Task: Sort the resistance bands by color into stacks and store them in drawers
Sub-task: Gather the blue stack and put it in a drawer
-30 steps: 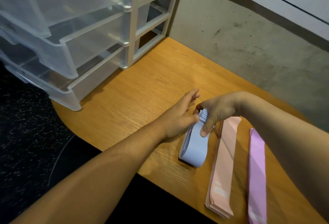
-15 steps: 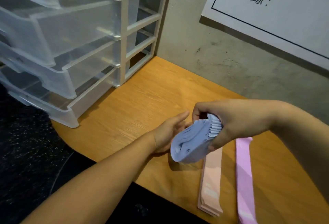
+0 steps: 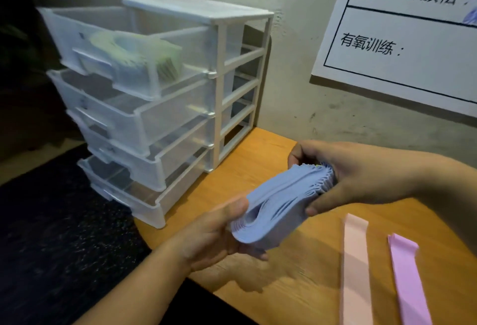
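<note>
Lavender-blue band stack (image 3: 281,204), peach bands (image 3: 355,268), pink bands (image 3: 407,278), translucent white drawers (image 3: 144,118), orange-wood table (image 3: 258,154).

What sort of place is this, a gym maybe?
Probably a gym or fitness storage corner: the wall poster lists aerobic training and post-workout stretching, a stack of blue resistance bands is being sorted, and a clear drawer unit stores more.

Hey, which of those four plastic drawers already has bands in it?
The top drawer: a pale green bundle of bands shows through its clear wall. No bands show in the three drawers below it.
</note>
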